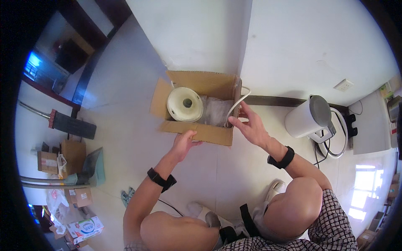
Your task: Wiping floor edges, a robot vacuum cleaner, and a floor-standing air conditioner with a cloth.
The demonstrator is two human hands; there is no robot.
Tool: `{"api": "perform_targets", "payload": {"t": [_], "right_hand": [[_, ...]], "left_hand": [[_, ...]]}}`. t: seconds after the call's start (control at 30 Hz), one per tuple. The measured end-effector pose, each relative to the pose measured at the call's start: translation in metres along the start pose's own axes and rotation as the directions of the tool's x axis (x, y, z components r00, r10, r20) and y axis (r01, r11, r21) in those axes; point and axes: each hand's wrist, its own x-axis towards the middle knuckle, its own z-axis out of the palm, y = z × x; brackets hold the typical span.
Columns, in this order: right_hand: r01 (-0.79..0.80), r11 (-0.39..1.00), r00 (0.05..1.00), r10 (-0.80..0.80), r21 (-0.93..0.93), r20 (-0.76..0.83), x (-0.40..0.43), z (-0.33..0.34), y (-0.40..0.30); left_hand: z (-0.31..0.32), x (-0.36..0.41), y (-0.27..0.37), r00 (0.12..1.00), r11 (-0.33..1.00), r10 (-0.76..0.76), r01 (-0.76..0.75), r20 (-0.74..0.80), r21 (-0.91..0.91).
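Note:
An open cardboard box (209, 133) is in front of me, its flaps spread. Inside, on the left, sits a round cream-coloured object (179, 106) with a dark centre, perhaps an appliance base. Clear plastic wrapping (216, 109) fills the right part. A white cable (236, 105) loops out over the right wall. My left hand (183, 146) grips the front flap, thumb on top and fingers underneath. My right hand (252, 128) holds the box's right side, its thumb at the rim beside the cable and the other fingers outside, partly hidden.
A white electric kettle (298, 117) stands to the right, beside a coiled white hose or cable (345, 131). A wall socket (344, 84) is above. On the left are a floor brush (73, 124), a dustpan (95, 166) and several cartons (73, 157). White walls (194, 31) rise behind the box.

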Motion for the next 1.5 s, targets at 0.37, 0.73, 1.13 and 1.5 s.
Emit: {"api": "perform_targets", "payload": {"t": [0.37,0.73,1.13,1.5], "right_hand": [[0.165,0.945,0.982,-0.184,-0.283,-0.041,0.039,-0.006,0.022],[0.08,0.966,0.996,-0.065,0.247,-0.068,0.029,-0.026,-0.001],[0.056,0.884,0.962,0.076,0.463,-0.263,0.057,-0.021,-0.024],[0.544,0.705,0.833,-0.518,0.455,-0.193,0.019,-0.083,-0.242]], "left_hand": [[0.022,0.024,-0.007,0.994,0.989,0.081,-0.071,0.071,-0.128],[0.029,-0.023,0.012,0.976,1.0,0.011,-0.007,-0.219,0.016],[0.003,-0.019,0.05,0.899,0.989,0.137,-0.146,-0.416,0.009],[-0.003,-0.022,0.042,0.89,0.983,0.185,-0.17,-0.417,0.074]]}}
